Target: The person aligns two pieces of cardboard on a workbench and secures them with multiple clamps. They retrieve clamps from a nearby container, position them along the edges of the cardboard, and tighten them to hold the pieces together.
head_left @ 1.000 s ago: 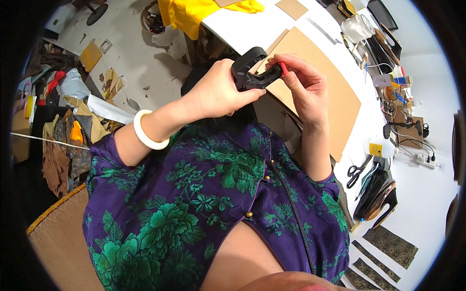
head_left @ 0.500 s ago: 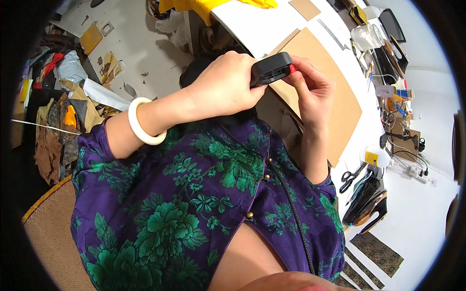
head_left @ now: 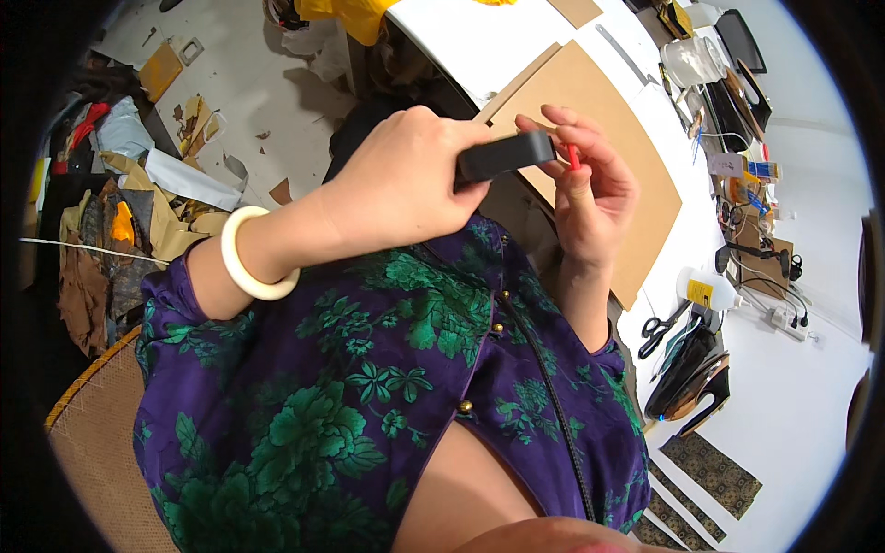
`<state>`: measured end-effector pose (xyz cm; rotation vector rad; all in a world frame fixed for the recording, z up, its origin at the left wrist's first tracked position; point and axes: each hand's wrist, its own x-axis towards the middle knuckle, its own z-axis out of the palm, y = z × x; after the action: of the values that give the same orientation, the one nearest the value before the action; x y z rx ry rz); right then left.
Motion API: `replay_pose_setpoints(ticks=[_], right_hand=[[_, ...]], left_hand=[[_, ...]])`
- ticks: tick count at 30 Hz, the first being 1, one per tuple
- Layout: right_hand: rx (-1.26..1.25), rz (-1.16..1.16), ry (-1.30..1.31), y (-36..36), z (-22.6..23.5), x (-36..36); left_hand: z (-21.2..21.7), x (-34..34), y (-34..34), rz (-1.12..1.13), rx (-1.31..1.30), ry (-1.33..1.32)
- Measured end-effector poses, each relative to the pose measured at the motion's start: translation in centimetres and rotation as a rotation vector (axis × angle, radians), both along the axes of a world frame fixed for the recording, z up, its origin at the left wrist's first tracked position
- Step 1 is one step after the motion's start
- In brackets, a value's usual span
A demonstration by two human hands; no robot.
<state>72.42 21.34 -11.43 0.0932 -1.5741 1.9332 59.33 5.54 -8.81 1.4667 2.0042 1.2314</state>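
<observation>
A person's left hand (head_left: 406, 189) gripped a black tool (head_left: 505, 155) above the cardboard (head_left: 618, 138), while the right hand (head_left: 590, 184) pinched its red tip (head_left: 572, 155) with curled fingers; the work looked mid-course, the cardboard uncut beneath.

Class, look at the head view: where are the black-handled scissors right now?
The scissors lie on the white table at the person's right, just below the white glue bottle and beside the black shoe pieces.
</observation>
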Motion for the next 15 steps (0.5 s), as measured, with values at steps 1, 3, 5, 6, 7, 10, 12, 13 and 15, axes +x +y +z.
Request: replay_pose_setpoints(ticks=[1,3,5,6,7,10,12,13,15], right_hand=[[-0.002,0.01,-0.024,0.3,-0.2,0.2],[-0.008,0.035,-0.072,1.1,-0.9,0.3],[0.035,0.025,-0.054,1.1,-1.1,0.3],[0.056,0.019,-0.045,1.1,-1.2,0.3],[0.044,0.022,-0.067,1.0,-1.2,0.3],[0.015,0.035,-0.116,1.1,-1.3,0.4],[-0.001,0.052,-0.123,1.2,-1.3,0.3],[0.012,0.046,-0.143,1.3,-1.3,0.3],[0.036,0.031,-0.177,1.5,-1.2,0.5]], left_hand=[[-0.2,-0.2,0.1,-0.004,0.003,-0.038],[-0.3,-0.3,0.0,-0.011,-0.011,-0.051],[-0.2,-0.6,0.1,-0.017,-0.011,-0.092],[-0.1,-0.7,0.1,-0.024,-0.025,-0.09],[-0.1,-0.8,0.1,-0.031,-0.04,-0.087],[0.2,-0.7,0.1,-0.031,-0.058,-0.092],[0.1,-0.9,0.0,-0.025,-0.063,-0.064],[-0.2,-0.9,0.1,-0.03,-0.028,-0.045],[-1.0,-1.0,0.2,-0.042,0.04,-0.001]])
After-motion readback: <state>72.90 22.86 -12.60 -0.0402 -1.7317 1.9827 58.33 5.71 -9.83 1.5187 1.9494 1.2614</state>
